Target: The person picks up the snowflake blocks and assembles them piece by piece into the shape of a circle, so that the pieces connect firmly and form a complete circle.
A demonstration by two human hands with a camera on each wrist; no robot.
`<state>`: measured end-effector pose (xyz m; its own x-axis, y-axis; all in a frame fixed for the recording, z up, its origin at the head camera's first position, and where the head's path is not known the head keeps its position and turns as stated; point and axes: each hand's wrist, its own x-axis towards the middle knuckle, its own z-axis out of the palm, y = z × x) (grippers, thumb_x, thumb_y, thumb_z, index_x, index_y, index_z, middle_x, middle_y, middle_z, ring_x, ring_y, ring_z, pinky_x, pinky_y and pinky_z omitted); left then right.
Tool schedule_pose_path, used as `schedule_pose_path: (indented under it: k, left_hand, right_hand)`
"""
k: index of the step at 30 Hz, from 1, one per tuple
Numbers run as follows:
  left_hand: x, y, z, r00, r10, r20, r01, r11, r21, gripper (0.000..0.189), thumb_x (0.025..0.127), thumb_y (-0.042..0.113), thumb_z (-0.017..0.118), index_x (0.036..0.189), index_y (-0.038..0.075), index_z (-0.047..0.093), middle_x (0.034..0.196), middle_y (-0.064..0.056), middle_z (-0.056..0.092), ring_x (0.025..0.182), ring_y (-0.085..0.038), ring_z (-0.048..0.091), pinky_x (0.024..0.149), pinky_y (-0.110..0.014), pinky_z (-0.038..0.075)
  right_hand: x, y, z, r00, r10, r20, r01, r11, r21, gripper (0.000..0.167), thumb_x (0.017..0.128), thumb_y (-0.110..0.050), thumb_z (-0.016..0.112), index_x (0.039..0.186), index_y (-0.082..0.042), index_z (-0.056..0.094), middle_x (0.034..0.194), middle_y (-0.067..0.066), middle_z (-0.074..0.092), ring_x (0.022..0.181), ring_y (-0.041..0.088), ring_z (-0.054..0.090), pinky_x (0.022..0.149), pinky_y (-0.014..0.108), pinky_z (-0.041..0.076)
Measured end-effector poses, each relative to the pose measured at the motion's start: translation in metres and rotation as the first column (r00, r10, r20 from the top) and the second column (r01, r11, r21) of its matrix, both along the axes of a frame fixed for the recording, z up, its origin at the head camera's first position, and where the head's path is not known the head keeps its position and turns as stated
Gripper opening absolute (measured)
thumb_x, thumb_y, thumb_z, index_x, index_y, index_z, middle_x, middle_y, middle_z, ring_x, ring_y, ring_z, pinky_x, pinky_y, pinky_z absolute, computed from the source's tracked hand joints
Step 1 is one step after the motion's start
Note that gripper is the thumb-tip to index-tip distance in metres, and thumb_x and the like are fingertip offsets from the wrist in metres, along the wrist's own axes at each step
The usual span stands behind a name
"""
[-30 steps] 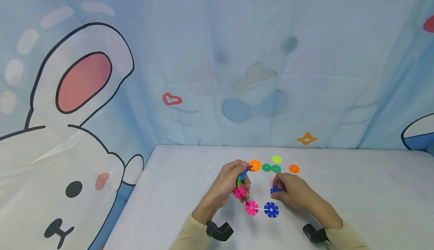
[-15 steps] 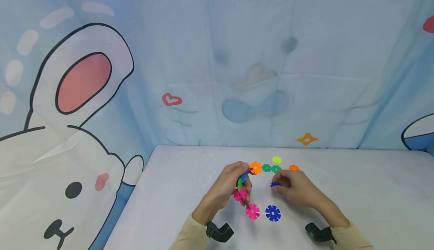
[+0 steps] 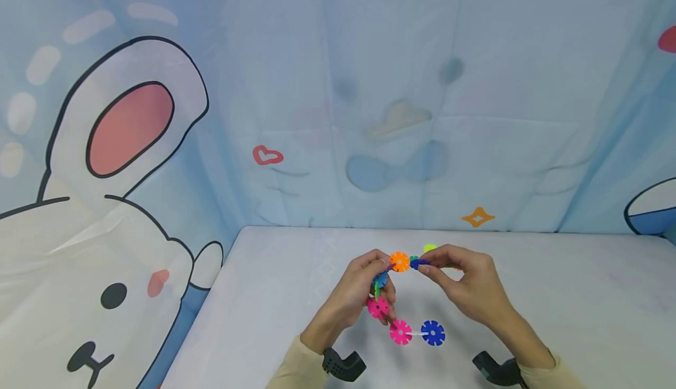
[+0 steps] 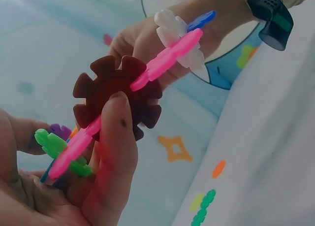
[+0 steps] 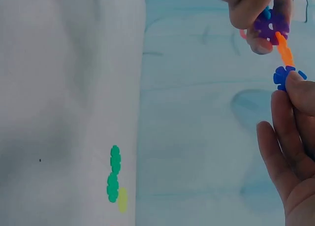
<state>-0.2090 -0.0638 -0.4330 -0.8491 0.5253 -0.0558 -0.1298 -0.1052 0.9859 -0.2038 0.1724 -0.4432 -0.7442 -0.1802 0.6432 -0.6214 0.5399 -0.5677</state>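
Observation:
My left hand (image 3: 361, 289) grips a curved chain of slotted snowflake discs. At the chain's upper end is an orange disc (image 3: 399, 261), beside a purple disc (image 5: 270, 27). A brown disc (image 4: 108, 85) lies under a left fingertip in the left wrist view. Beyond it, a pink disc (image 3: 401, 332), a white disc (image 4: 172, 31) and a blue disc (image 3: 433, 333) form the lower end. My right hand (image 3: 472, 283) pinches another dark blue disc (image 5: 281, 78) against the orange disc's edge. Whether their slots interlock, I cannot tell.
On the white table (image 3: 285, 295) behind the hands lie two green discs (image 5: 114, 159), a yellow disc (image 3: 430, 248) and a loose orange disc (image 4: 219, 169). A printed light-blue curtain (image 3: 338, 113) hangs at the table's back edge.
My right hand has lifted the dark blue disc up and leftward to the orange disc. The left hand keeps its grip; the chain's lower end has swung slightly right and down.

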Motion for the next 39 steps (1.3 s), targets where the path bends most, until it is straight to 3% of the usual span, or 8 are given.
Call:
schedule_pose_path:
  k: [7, 14, 21, 28, 31, 34, 39]
  left_hand:
    - [0.001, 0.001, 0.001, 0.999, -0.03, -0.037, 0.029, 1.0, -0.01, 0.03, 0.115, 0.03, 0.043, 0.117, 0.002, 0.055, 0.063, -0.001, 0.061, 0.049, -0.015, 0.07, 0.047, -0.031, 0.06]
    - [0.001, 0.002, 0.001, 0.997, -0.053, -0.061, 0.052, 0.998, -0.025, 0.031, 0.115, 0.031, 0.044, 0.111, 0.003, 0.056, 0.063, -0.001, 0.062, 0.047, -0.015, 0.068, 0.045, -0.032, 0.059]
    - [0.003, 0.007, -0.002, 0.996, -0.014, -0.094, 0.008, 0.998, -0.065, 0.034, 0.115, 0.029, 0.043, 0.106, -0.002, 0.054, 0.061, -0.002, 0.057, 0.044, -0.014, 0.063, 0.049, -0.025, 0.057]
    - [0.004, 0.015, -0.007, 0.99, 0.028, -0.14, -0.05, 0.987, -0.154, 0.027, 0.114, 0.025, 0.044, 0.095, 0.009, 0.055, 0.058, 0.0, 0.053, 0.04, -0.015, 0.057, 0.04, -0.021, 0.036]
    - [0.004, 0.017, -0.008, 0.991, 0.032, -0.132, -0.05, 0.989, -0.136, 0.027, 0.114, 0.024, 0.042, 0.096, 0.007, 0.053, 0.058, -0.001, 0.052, 0.041, -0.015, 0.059, 0.04, -0.022, 0.041]
    - [0.004, 0.016, -0.008, 0.99, 0.044, -0.13, -0.06, 0.991, -0.118, 0.028, 0.115, 0.025, 0.042, 0.098, 0.006, 0.053, 0.06, -0.001, 0.053, 0.044, -0.014, 0.06, 0.047, -0.023, 0.049]
    - [0.002, 0.012, -0.01, 0.991, 0.066, -0.116, -0.079, 0.99, -0.114, 0.032, 0.115, 0.028, 0.043, 0.101, 0.002, 0.055, 0.062, -0.001, 0.056, 0.048, -0.016, 0.062, 0.059, -0.025, 0.055]
  right_hand:
    - [0.003, -0.003, 0.004, 0.985, 0.055, -0.161, -0.048, 0.998, 0.051, 0.037, 0.068, 0.008, 0.094, 0.093, -0.015, 0.078, 0.085, -0.009, 0.078, 0.075, 0.007, 0.075, 0.077, 0.009, 0.057]
    - [0.007, -0.007, 0.007, 0.976, 0.082, -0.2, -0.064, 0.993, 0.096, 0.039, 0.065, 0.01, 0.095, 0.091, -0.013, 0.077, 0.083, -0.008, 0.078, 0.072, 0.006, 0.076, 0.071, 0.011, 0.059]
    - [0.012, -0.012, 0.008, 0.97, 0.068, -0.232, -0.037, 0.99, 0.137, 0.036, 0.065, 0.009, 0.095, 0.087, -0.013, 0.076, 0.078, -0.01, 0.075, 0.067, 0.003, 0.07, 0.062, 0.01, 0.055]
    - [0.012, -0.015, 0.002, 0.952, 0.043, -0.302, -0.014, 0.995, 0.099, 0.036, 0.061, 0.009, 0.094, 0.083, -0.012, 0.076, 0.073, -0.008, 0.074, 0.058, 0.005, 0.066, 0.055, 0.011, 0.05]
    - [0.011, -0.017, -0.001, 0.941, 0.046, -0.336, -0.022, 0.997, 0.076, 0.036, 0.06, 0.01, 0.094, 0.083, -0.011, 0.076, 0.072, -0.006, 0.074, 0.057, 0.006, 0.066, 0.053, 0.012, 0.05]
    - [0.011, -0.018, 0.0, 0.955, 0.043, -0.294, -0.021, 0.997, 0.081, 0.035, 0.063, 0.008, 0.095, 0.085, -0.012, 0.077, 0.075, -0.007, 0.075, 0.06, 0.005, 0.069, 0.057, 0.011, 0.053]
    - [0.01, -0.011, 0.006, 0.996, 0.046, -0.074, -0.034, 0.987, 0.16, 0.036, 0.07, -0.002, 0.097, 0.099, -0.013, 0.078, 0.09, -0.005, 0.079, 0.071, 0.0, 0.071, 0.062, 0.014, 0.058]
